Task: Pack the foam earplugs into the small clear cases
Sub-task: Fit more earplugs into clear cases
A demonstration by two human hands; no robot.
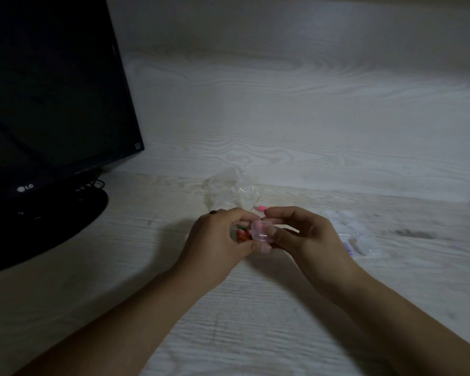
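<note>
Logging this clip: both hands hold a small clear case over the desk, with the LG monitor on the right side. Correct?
Not quite: the head view shows the LG monitor on the left side. Both hands, left and right, do hold the small clear case.

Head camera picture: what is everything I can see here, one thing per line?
monitor: one, black, far left on the table.
table: one, pale wood grain, under everything.
plastic bag: one, clear and crumpled, behind the hands.
small clear case: one, pinkish, held between both hands.
earplugs: several, orange and green, under the left hand; one pink behind the fingers.
clear packets: a blurred heap, right of the hands.
left hand: grips the case.
right hand: pinches the case.
</note>
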